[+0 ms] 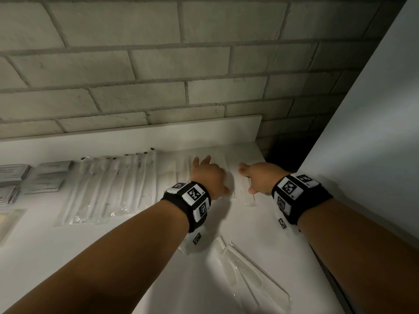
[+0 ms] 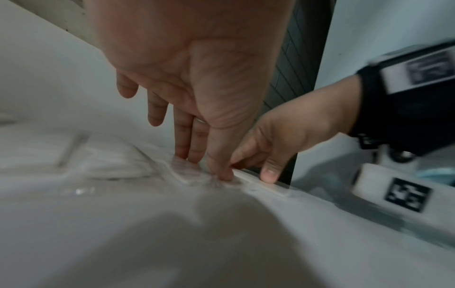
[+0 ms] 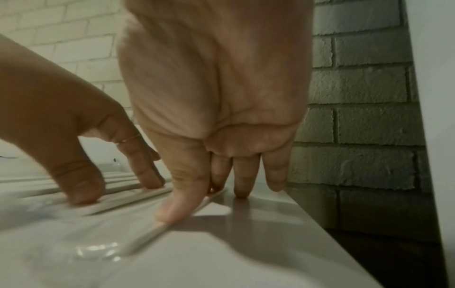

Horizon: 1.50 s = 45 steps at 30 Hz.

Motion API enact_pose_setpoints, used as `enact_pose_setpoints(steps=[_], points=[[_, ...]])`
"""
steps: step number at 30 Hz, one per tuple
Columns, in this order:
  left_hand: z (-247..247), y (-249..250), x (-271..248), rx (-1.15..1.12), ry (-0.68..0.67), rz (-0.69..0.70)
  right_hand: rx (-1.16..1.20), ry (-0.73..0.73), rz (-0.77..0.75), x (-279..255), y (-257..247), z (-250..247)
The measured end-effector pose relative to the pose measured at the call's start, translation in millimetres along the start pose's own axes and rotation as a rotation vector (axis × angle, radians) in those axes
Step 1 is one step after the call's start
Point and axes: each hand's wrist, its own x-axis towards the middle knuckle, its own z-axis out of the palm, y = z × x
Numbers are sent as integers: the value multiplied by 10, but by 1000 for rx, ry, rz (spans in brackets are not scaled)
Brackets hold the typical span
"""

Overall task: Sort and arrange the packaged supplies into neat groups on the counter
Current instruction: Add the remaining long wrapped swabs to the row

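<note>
**A:** How far along are you, going by the bench (image 1: 240,225)?

**B:** Well along, I'd judge. Toward the left edge the flat grey packets (image 1: 43,177) sit in a block, and beside them the long clear-wrapped sticks (image 1: 108,189) lie side by side in a row. A third row of slim clear sleeves (image 1: 181,166) is forming near the back right corner, and that's where both your hands are.

**A:** What are my hands doing there?

**B:** Your left hand (image 1: 209,175) is spread flat on the sleeves, fingers (image 2: 182,136) straight and pressing down, gripping nothing. Your right hand (image 1: 260,176) is just beside it, fingers (image 3: 246,175) extended with the tips on the bench, the thumb laid along a thin stick in a clear sleeve (image 1: 250,196) close to the right edge. It looks like pressing or nudging rather than a pinch, though the wrist views are blurred.

**A:** And what's left?

**B:** That last sleeve needs squaring up against its row. Then the packaged combs (image 1: 244,273) near the front edge lie loose and angled, apart from any group, and something pale at the far left edge is too cut off to name.
</note>
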Motion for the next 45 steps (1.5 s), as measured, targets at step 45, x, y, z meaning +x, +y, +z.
enact_pose_setpoints(steps=[45], points=[[-31,15,-10,-126,141,-21,502,366,190,-617,-55,207]])
